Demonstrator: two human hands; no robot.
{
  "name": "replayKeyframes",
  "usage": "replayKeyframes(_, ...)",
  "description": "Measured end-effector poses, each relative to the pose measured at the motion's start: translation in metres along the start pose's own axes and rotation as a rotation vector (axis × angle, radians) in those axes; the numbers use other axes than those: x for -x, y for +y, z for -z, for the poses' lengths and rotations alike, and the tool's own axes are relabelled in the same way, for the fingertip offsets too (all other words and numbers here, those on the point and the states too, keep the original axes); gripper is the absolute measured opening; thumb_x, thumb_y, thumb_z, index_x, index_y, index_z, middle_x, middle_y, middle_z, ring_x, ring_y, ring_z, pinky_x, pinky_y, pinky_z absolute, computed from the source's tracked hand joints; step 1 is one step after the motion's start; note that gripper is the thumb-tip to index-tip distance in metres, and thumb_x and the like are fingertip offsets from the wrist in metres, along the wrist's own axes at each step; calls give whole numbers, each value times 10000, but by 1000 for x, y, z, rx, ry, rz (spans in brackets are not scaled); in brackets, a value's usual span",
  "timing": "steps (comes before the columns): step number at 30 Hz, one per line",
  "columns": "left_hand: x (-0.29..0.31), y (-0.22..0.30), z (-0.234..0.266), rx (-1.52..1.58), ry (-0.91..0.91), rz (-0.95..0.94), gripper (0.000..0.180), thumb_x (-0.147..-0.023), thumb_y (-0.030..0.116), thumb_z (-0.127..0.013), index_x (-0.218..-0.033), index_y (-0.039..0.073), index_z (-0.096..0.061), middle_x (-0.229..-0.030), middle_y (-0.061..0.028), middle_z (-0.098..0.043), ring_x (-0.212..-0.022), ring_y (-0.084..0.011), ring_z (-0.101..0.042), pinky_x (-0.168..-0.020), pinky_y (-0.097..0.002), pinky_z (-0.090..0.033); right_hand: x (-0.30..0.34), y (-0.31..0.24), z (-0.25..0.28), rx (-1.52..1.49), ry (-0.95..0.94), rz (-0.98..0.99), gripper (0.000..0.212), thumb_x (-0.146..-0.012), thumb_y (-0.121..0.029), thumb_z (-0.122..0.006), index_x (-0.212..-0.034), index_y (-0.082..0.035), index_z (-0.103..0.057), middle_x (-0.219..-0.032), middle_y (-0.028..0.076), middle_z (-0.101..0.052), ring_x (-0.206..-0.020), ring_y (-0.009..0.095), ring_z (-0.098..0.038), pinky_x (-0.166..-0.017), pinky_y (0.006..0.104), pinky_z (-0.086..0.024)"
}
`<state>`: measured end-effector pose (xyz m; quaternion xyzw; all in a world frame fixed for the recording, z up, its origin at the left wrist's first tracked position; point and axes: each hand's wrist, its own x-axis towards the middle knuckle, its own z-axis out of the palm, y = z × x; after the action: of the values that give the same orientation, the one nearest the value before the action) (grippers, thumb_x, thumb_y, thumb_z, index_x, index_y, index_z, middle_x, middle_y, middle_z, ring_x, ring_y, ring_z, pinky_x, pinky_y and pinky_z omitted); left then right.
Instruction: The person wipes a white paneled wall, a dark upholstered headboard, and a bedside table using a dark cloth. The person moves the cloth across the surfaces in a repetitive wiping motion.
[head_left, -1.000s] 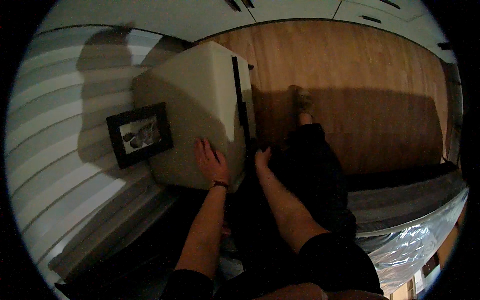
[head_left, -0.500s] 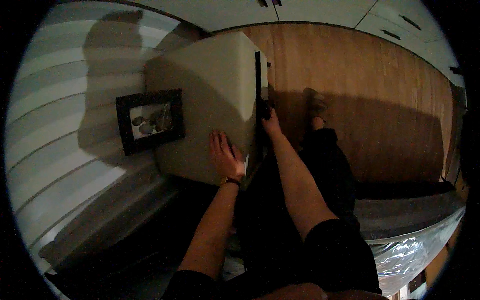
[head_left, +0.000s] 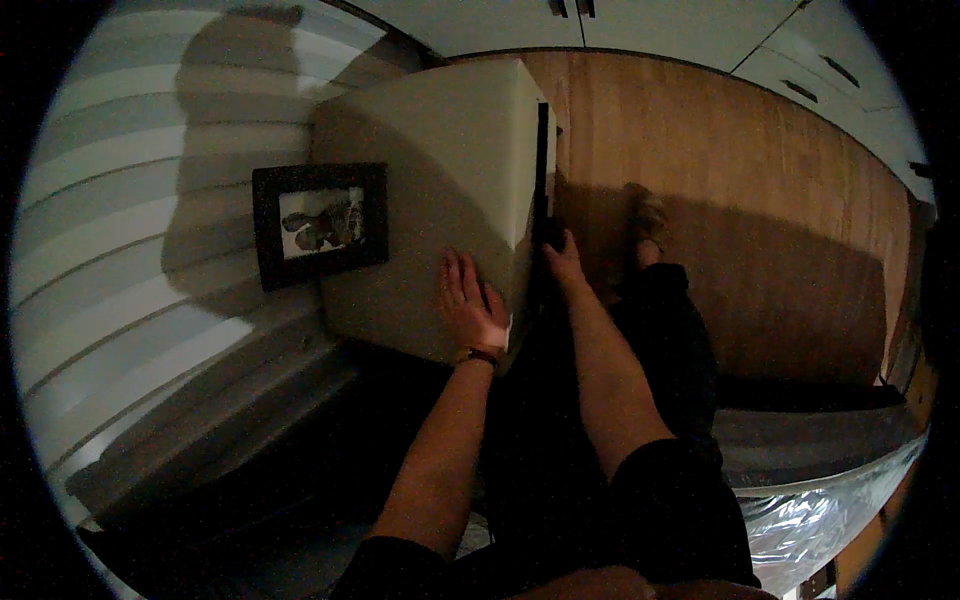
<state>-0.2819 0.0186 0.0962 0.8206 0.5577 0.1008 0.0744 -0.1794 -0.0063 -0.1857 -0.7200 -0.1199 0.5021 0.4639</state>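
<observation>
My left hand (head_left: 472, 305) lies flat, fingers stretched out, on the pale beige top of a small cabinet (head_left: 420, 140), near its front edge. A dark band is round that wrist. My right hand (head_left: 565, 260) is at the cabinet's front, by a dark upright strip (head_left: 542, 150) along the edge. Its fingers curl against something black there, which is too dark to make out. A dark picture frame (head_left: 268, 228) with a black-and-white picture rests at the back left of the cabinet top.
White slatted blinds (head_left: 110, 200) rise on the left, crossed by a shadow. Wooden floor (head_left: 720, 180) stretches right of the cabinet, with my foot (head_left: 650, 215) on it. White drawers (head_left: 680, 25) line the far side. Clear plastic wrapping (head_left: 820, 520) covers a grey thing at lower right.
The whole view has shifted slightly, so the cabinet and picture frame appear farther right. Both hands keep about the same places on the cabinet.
</observation>
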Motion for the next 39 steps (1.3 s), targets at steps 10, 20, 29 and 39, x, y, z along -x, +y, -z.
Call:
replayKeyframes(10, -6, -8, -3, 14, 13, -46, 542, -873, 187, -498, -1376, 10, -400, -1482, -221, -310, -1349, -409, -314, -1096, -550, -254, -1, -7, -3, -51, 20, -66, 791, -824, -211, -714, -1444, 0, -269, -1311, 178, -519, -1156, 292, -519, -957, 379, -438)
replayKeyframes(20, -9, 1, -4, -5, -3, -29, 516, -904, 198, -469, -1382, 17, -398, -1486, -221, -300, -1357, -398, -304, -1107, -542, -243, 1, -17, 50, -110, 55, -196, 804, -798, -270, -739, -1419, 22, -321, -1309, 189, -512, -1140, 303, -526, -946, 389, -449)
replayKeyframes(29, -16, -2, 6, 13, -6, 40, 523, -897, 193, -471, -1394, 45, -400, -1483, -187, -323, -1358, -384, -308, -1103, -517, -259, 32, -78, 89, -145, 213, -264, 773, -802, -252, -735, -1406, 23, -339, -1410, 217, -393, -1239, 310, -448, -995, 393, -412)
replayKeyframes(39, -18, -18, 20, -21, -43, 25, 559, -917, 177, -449, -1454, 85, -324, -1538, -151, -231, -1396, -352, -250, -1136, -487, -215, 0, -175, 53, 524, 416, 498, 497, -747, -110, -733, -1214, -84, -564, -1369, 201, -391, -1202, 433, -443, -960, 421, -452)
